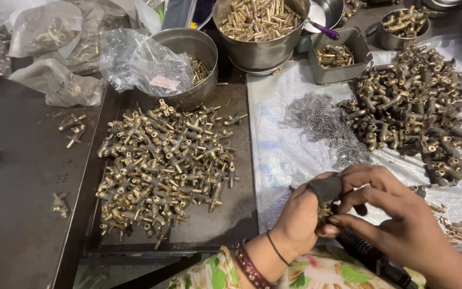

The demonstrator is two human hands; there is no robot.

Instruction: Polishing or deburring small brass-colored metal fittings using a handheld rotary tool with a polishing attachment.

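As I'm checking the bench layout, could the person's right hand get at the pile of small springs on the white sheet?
Probably yes: the right hand is beside the springs, with bare sheet between, though it is busy with a small part.

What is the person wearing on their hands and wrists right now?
Both hands are bare of gloves. The left hand has a dark grey fabric thumb cover, with a thin black cord bracelet and beaded dark red bangle at the wrist. The right hand shows nothing worn.

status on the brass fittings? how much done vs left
Can't tell which pile is finished. A large heap of brass fittings lies on the dark tray, another heap on the white sheet beside small springs. In hand: left hand and right hand work one fitting.
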